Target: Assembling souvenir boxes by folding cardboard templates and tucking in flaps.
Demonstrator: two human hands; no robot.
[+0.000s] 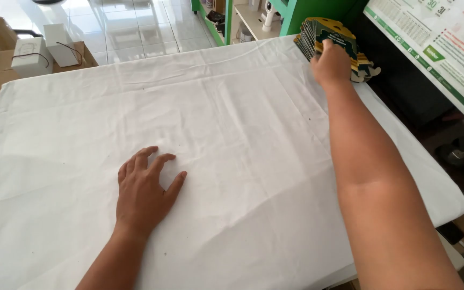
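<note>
- Nearest: left hand (145, 193) lying flat, palm down, on the white cloth (232, 134) covering the counter (441, 207); fingers (159, 161) spread wide, holding nothing.
- Cloth soft and lightly creased, likely to slide or bunch under a dragged load; better to lift than to push across it.
- Broad bare stretch of cloth between the two hands, ample room for setting things down.
- Right edge of the counter close under the right forearm, with a drop to dark clutter below; left edge well apart from both hands.
- Far right corner: right hand (331, 63) resting on top of a fanned stack of dark green and yellow printed cards (323, 35), fingers curled over the upper cards; grip closed or merely pressing, cannot tell.
- Cards probably light, thin, stiff yet bendable, glossy and prone to slipping apart; safest taken by pinching the stack's squared sides, thumb under, fingers over.
- Stack sits near the far edge, just beside a wall calendar (430, 48) and a green shelf (296, 11); little spare room there.
- Beyond the far left corner, small white boxes (30, 53) on cardboard, well apart.
</note>
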